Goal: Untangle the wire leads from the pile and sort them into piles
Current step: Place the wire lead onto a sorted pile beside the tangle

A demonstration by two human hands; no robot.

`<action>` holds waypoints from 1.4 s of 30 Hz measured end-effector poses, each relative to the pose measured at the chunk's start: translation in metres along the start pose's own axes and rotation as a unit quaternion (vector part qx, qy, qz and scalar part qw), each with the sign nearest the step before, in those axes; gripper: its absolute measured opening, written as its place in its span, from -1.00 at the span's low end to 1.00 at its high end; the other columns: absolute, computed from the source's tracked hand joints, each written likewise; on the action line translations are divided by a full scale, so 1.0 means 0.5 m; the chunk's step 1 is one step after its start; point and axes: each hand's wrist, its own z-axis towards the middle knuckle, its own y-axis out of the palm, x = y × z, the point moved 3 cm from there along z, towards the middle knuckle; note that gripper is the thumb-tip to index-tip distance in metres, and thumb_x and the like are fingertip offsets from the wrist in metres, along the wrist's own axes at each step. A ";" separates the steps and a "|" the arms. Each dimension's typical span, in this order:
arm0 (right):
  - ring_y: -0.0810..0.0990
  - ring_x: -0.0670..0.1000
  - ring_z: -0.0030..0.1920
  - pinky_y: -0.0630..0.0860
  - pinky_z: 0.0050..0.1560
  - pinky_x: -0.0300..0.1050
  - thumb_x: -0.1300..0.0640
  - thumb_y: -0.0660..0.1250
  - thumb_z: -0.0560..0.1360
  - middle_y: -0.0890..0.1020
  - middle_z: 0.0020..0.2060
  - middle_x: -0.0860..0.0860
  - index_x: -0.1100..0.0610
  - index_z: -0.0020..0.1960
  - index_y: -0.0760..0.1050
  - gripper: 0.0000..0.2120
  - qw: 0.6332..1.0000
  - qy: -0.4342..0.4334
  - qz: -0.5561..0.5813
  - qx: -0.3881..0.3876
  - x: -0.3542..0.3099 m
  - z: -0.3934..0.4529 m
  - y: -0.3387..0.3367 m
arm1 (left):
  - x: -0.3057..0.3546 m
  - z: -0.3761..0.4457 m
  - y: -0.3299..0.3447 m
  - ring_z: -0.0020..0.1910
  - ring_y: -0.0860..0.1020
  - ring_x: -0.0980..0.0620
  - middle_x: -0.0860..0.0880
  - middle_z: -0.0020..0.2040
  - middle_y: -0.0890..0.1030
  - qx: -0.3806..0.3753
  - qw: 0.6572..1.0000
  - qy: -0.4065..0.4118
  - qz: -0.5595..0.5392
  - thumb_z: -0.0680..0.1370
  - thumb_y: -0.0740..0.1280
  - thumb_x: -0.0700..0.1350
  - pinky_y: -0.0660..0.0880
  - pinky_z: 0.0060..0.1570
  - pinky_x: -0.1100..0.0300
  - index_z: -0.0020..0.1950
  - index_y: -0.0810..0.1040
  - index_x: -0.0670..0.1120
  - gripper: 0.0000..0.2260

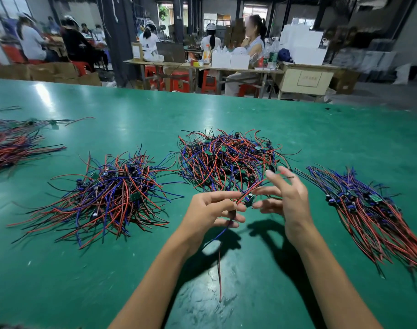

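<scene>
Here, wire lead (220, 252) hanging near-vertical

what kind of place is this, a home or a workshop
Most likely a factory assembly floor: a long green worktable with heaps of wire leads, other seated workers at benches, and stacked cardboard boxes.

Two bare forearms reach in from the lower edge of the frame, uncovered from elbow to wrist, with no sleeves, gloves, watch or rings visible. The left hand (211, 210) and right hand (288, 203) are slender, their fingers (275, 175) long, with short, unpainted nails.
</scene>
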 end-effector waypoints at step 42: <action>0.60 -0.26 -0.21 0.43 -0.19 -0.47 0.21 0.27 0.66 0.72 -0.16 -0.17 0.07 0.07 0.71 -0.77 0.967 -0.134 -0.146 -0.158 0.021 -0.022 0.061 | -0.015 0.007 0.003 -0.36 0.63 -0.03 -0.20 -0.22 0.71 0.062 0.995 0.078 0.019 0.57 0.42 -0.21 0.62 -0.23 0.19 -0.09 0.74 -0.23 -0.87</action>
